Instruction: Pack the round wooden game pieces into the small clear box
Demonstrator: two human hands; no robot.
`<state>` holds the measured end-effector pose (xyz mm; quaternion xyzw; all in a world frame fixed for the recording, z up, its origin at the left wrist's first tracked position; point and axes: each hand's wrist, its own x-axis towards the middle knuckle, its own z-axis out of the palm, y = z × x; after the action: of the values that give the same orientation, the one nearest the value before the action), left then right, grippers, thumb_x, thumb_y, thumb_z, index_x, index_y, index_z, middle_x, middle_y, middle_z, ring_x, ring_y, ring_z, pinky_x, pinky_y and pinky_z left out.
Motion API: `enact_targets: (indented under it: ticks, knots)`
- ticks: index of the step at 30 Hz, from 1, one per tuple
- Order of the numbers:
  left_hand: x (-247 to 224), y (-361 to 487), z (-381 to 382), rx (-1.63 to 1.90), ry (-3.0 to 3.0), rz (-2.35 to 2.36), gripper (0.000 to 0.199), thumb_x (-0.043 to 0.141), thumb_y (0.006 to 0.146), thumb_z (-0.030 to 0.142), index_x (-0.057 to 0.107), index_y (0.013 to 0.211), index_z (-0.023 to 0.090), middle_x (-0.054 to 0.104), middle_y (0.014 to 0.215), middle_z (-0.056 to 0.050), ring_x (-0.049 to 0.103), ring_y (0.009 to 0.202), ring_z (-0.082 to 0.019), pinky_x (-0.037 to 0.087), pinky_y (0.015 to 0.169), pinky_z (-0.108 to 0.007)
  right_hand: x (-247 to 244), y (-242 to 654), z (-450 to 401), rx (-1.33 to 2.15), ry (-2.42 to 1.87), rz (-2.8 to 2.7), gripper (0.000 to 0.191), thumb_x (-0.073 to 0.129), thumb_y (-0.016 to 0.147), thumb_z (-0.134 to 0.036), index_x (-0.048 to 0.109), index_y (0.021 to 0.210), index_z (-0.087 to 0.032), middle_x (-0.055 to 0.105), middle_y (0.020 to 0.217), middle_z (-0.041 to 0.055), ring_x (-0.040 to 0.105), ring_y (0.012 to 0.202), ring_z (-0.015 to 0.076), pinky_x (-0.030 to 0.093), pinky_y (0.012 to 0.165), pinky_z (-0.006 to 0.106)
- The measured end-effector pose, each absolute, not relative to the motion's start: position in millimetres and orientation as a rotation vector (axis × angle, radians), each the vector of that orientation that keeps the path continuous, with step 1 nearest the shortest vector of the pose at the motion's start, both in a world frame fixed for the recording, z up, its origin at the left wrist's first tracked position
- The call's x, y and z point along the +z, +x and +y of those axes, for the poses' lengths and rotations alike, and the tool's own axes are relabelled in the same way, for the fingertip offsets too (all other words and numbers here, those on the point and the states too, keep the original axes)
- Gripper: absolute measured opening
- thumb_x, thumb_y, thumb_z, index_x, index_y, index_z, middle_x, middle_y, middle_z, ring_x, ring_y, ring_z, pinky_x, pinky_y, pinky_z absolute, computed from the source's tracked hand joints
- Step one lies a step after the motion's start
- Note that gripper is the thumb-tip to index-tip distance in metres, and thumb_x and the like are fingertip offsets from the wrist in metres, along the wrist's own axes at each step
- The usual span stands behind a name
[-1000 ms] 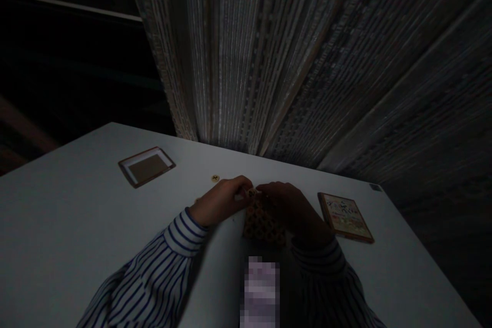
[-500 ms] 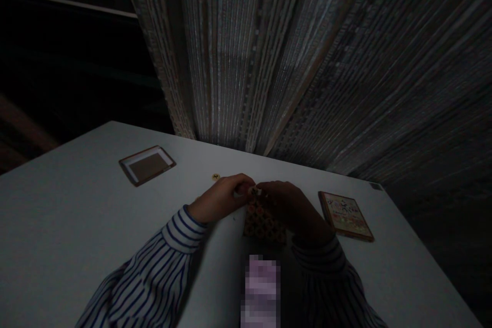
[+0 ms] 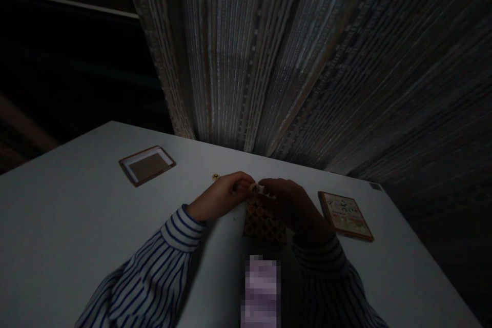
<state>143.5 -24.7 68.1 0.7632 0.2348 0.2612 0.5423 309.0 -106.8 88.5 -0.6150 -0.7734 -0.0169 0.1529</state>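
Observation:
A round, pale Chinese chess piece (image 3: 254, 188) with a dark character is pinched in the fingertips of my left hand (image 3: 225, 195). From the other side my right hand (image 3: 290, 202) closes its curled fingers at the same piece; pale edges by its fingertips are too dim to name. Just below both hands, rows of round Chinese chess pieces (image 3: 265, 228) sit packed in a dark block or box, its far part hidden by my right hand. One loose piece (image 3: 216, 177) lies on the table beyond my left hand.
On the white table (image 3: 96, 205), a shallow brown-rimmed tray or lid (image 3: 148, 166) lies at the left. A brown-edged case with a printed picture (image 3: 348, 215) is at the right. A striped curtain (image 3: 238, 61) hangs behind the far edge. The room is dim.
The piece at my fingertips has turned and risen slightly, showing its character more toward me. My right fingers have shifted a little. The tray, case and loose piece stay in place.

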Motion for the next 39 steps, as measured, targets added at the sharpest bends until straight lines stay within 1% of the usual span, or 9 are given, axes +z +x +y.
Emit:
enact_targets:
  ticks: [3,7,10,14,19,26,29,36,39]
  knots:
    - [71.2,143.3,-25.6,0.604,1.772,0.561,0.017,0.058,0.076,0.015,0.058,0.093,0.014,0.067,0.084,-0.003,0.061,0.080,-0.013,0.048,0.077,-0.030,87.9,308.4,-106.5,-0.066,-1.725,-2.205,0.021,0.053,0.085,-0.032,0.057,0.100,-0.018,0.065,0.080,0.0032,0.059,0.070,0.0141,0.037,0.062,0.025]
    - [72.7,143.8,-25.7,0.576,1.691,0.555,0.018,0.057,0.075,0.013,0.060,0.094,0.013,0.068,0.087,-0.004,0.062,0.085,-0.014,0.047,0.082,-0.032,88.0,306.9,-106.4,-0.104,-1.713,-2.215,0.017,0.051,0.086,-0.030,0.058,0.095,-0.018,0.065,0.077,0.0030,0.058,0.069,0.0143,0.036,0.061,0.025]
    - [70.7,144.2,-24.3,0.559,1.616,0.559,0.020,0.057,0.075,0.013,0.060,0.095,0.013,0.068,0.088,-0.004,0.062,0.087,-0.015,0.047,0.083,-0.033,88.2,306.8,-106.5,-0.116,-1.704,-2.220,0.017,0.050,0.086,-0.031,0.058,0.093,-0.018,0.065,0.077,0.0030,0.057,0.069,0.0145,0.035,0.061,0.025]
    - [68.4,144.6,-23.2,0.574,1.555,0.601,0.020,0.056,0.077,0.015,0.059,0.097,0.012,0.067,0.084,-0.004,0.061,0.079,-0.013,0.047,0.079,-0.032,88.4,307.4,-106.4,-0.110,-1.686,-2.211,0.016,0.050,0.086,-0.030,0.058,0.093,-0.018,0.064,0.076,0.0023,0.057,0.068,0.0136,0.035,0.060,0.025]
    - [69.1,146.2,-23.8,0.578,1.552,0.639,0.012,0.054,0.078,0.017,0.059,0.088,0.013,0.066,0.079,-0.002,0.060,0.071,-0.011,0.047,0.072,-0.029,89.8,307.0,-106.5,-0.105,-1.703,-2.228,0.015,0.049,0.086,-0.030,0.058,0.086,-0.018,0.063,0.074,0.0027,0.055,0.067,0.0136,0.034,0.059,0.024]
    - [68.3,146.4,-23.2,0.590,1.644,0.667,0.015,0.054,0.078,0.021,0.062,0.088,0.013,0.066,0.082,-0.004,0.059,0.073,-0.013,0.047,0.070,-0.028,88.7,306.6,-104.6,-0.063,-1.656,-2.219,0.016,0.052,0.085,-0.028,0.059,0.093,-0.017,0.064,0.083,0.0061,0.056,0.079,0.0169,0.040,0.068,0.027]
    - [68.2,146.4,-23.0,0.599,1.676,0.685,0.015,0.055,0.078,0.022,0.062,0.088,0.013,0.066,0.080,-0.004,0.059,0.072,-0.013,0.048,0.069,-0.027,89.6,306.1,-104.7,-0.047,-1.641,-2.224,0.016,0.052,0.084,-0.026,0.059,0.096,-0.017,0.064,0.086,0.0072,0.057,0.083,0.0178,0.042,0.071,0.028]
    - [66.3,149.2,-22.6,0.620,1.597,0.696,0.012,0.057,0.075,0.019,0.058,0.085,0.013,0.065,0.075,-0.002,0.059,0.069,-0.012,0.048,0.067,-0.027,87.5,306.8,-104.7,-0.040,-1.589,-2.227,0.019,0.055,0.082,-0.022,0.058,0.099,-0.014,0.064,0.091,0.0087,0.057,0.088,0.0189,0.044,0.075,0.030]
    - [65.4,149.3,-22.4,0.621,1.605,0.694,0.011,0.057,0.076,0.019,0.057,0.085,0.013,0.065,0.074,-0.002,0.059,0.068,-0.012,0.048,0.067,-0.027,86.5,307.1,-104.3,-0.035,-1.591,-2.232,0.019,0.054,0.082,-0.022,0.058,0.100,-0.016,0.064,0.091,0.0082,0.057,0.087,0.0187,0.044,0.075,0.030]
